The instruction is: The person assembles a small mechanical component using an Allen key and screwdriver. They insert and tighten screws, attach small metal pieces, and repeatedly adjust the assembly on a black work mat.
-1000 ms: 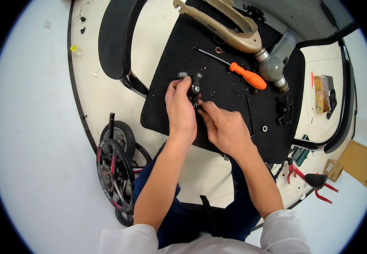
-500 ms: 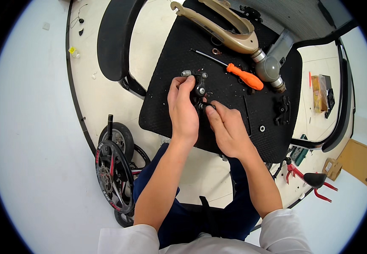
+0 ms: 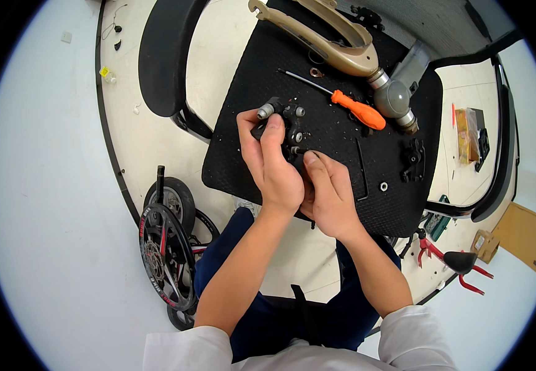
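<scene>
My left hand (image 3: 275, 157) is closed around a black bicycle brake caliper (image 3: 290, 111), with its thumb pressed along the near side. A silver barrel-shaped fitting (image 3: 265, 112) sticks out at the caliper's upper left, and round bolt heads show on its right side. My right hand (image 3: 330, 195) pinches a thin black hex key (image 3: 304, 151) between thumb and fingers, its tip at the caliper's lower bolt. Most of the key is hidden by the fingers. Both hands meet above the near part of the black chair seat (image 3: 231, 164).
On the seat lie an orange-handled screwdriver (image 3: 357, 110), another hex key (image 3: 362, 168), a silver nut (image 3: 383, 186), a black brake part (image 3: 412, 159) and a beige fork (image 3: 323, 43) with a grey joint. Wheels (image 3: 166, 256) stand at lower left. An armrest (image 3: 169, 59) rises at left.
The caliper has tilted in my left hand, its silver fitting now pointing nearer to me. My right hand has turned and moved slightly down, closer to my left palm.
</scene>
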